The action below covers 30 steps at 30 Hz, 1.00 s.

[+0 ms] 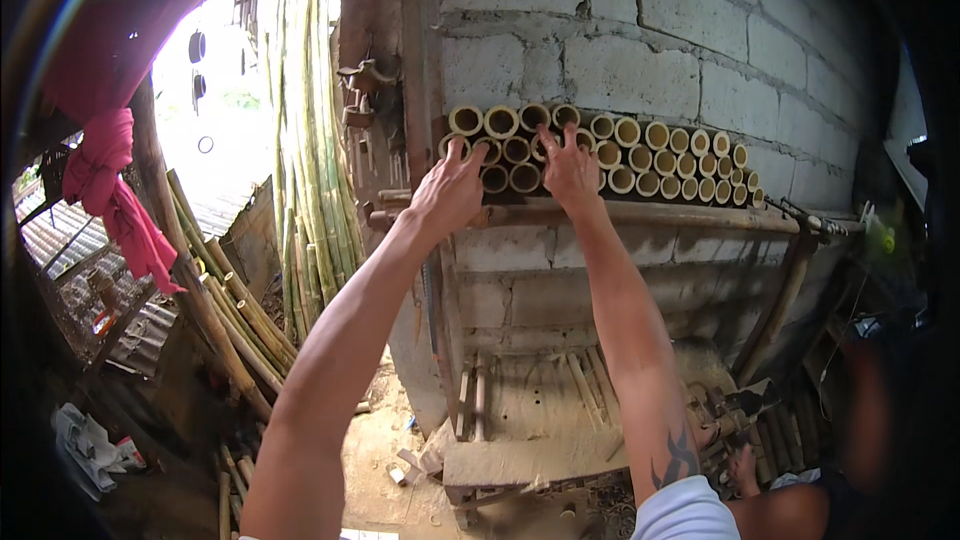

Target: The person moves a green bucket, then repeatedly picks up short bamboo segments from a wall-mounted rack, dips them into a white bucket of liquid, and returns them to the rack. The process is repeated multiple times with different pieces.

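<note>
Short cut bamboo tubes [627, 132] lie stacked in rows with their round open ends facing me, on a wooden shelf rail [660, 215] along the block wall. Both arms reach forward to the left part of the stack. My left hand [450, 185] touches tube ends at the left end, fingers stretched out and apart. Just right of it, my right hand [573, 170] has its fingers spread over the tube ends, the fingertips between the top and middle rows. Neither hand grips a tube. My hands partly hide some tubes.
Below the shelf stands a dusty wooden bench [530, 460] with sticks on it. Long bamboo poles [305, 140] lean at the left by a bright opening. A pink cloth [110, 180] hangs knotted on a post. Another person's hand [743, 470] shows at the lower right.
</note>
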Tool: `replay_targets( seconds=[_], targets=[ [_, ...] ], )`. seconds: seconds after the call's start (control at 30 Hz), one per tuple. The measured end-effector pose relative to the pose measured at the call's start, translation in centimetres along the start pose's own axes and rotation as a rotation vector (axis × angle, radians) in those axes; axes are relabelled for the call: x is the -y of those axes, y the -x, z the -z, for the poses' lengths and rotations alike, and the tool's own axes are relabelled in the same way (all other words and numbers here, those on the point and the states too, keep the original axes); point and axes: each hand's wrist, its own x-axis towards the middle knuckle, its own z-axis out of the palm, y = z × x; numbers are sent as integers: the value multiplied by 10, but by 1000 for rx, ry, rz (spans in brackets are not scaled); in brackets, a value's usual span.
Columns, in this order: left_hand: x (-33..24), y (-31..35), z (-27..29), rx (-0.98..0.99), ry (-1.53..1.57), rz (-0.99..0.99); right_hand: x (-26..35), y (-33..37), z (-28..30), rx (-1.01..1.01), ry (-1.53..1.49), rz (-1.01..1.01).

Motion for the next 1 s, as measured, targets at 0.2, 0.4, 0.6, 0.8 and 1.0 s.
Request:
replay_targets(
  seconds=[0.2, 0.4, 0.6, 0.8, 1.0],
  targets=[
    [18, -68, -65, -2, -24, 160, -11, -15, -9, 10, -148, 45],
    [34, -88, -80, -151, 72, 130, -2, -30, -19, -14, -264, -23],
    [30, -94, -71, -197, 104, 149, -2, -29, -24, -103, -212, -26],
    [21, -99, -42, -345, -19, -13, 5, -37, 2, -236, -325, -129],
    [-3, -105, 7, -412, -97, -38, 19, -47, 34, -365, -417, -217]
  ],
)
